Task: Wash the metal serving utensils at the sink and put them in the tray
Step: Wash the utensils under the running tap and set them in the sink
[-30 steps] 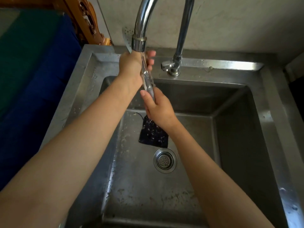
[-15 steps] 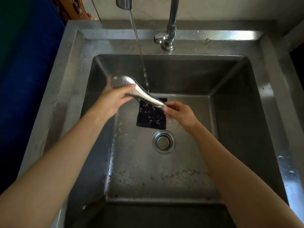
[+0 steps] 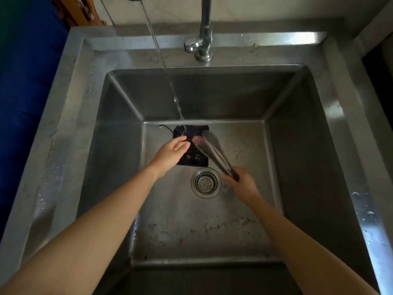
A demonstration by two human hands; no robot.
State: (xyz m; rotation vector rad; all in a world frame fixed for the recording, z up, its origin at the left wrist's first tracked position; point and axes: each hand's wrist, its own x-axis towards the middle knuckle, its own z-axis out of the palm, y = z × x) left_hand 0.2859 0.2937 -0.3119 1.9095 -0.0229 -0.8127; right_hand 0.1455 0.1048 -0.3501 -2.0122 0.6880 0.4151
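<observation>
While left (image 3: 170,154) open, right (image 3: 242,185) round utensil (image 3: 212,152).

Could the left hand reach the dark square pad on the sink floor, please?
Probably yes: the open, empty left hand is right over the dark square pad, and the right hand holds the long metal utensil beside it.

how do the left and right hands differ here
The left hand is open, fingers relaxed, holding nothing; the right hand grips the metal utensil by its handle end. The left hand is over the dark pad; the right hand is beside the drain. Both are inside the sink.
</observation>
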